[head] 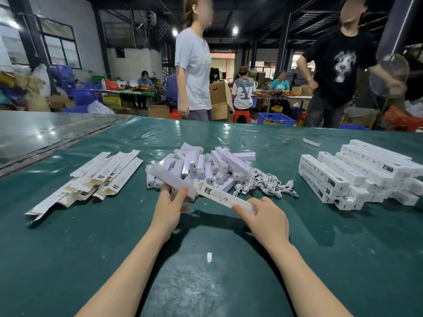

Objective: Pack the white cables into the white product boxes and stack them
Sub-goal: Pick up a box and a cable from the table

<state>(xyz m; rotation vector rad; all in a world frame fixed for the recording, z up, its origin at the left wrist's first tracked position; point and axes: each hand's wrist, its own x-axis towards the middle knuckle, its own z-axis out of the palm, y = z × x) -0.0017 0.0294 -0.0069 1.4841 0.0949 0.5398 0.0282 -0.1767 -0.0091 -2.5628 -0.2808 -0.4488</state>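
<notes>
My left hand (169,207) holds a long white inner tray (174,179) by its near end, lifted over the table. My right hand (266,217) pinches the end of a white product box (225,197), whose open mouth meets the tray. Behind them lies a heap of white inner trays (203,165). To its right is a tangle of white cables (265,183). Flattened empty boxes (98,177) lie fanned out at the left. Packed boxes are stacked (357,172) at the right.
The green table cover (206,282) carries a small white paper scrap (209,257). Two people stand at the table's far edge, one in a light shirt (194,65), one in a black shirt (338,65). Other workers sit at tables behind.
</notes>
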